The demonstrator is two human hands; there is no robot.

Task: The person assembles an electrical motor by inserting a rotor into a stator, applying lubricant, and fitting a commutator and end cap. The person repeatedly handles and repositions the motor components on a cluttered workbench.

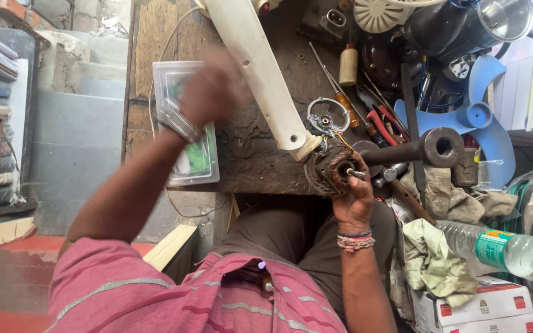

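The right hand's fingers are clamped around a rusty motor core at the near edge of the worktop, its shaft pointing up. The left hand is blurred, raised well apart to the left over a clear plastic box; I cannot tell its grip. The right is the nearer hand.

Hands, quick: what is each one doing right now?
Left hand: raised and motion-blurred over the clear plastic parts box; whether open or closed cannot be told.
Right hand: closed on the rusty round fan motor core at the wooden bench edge.
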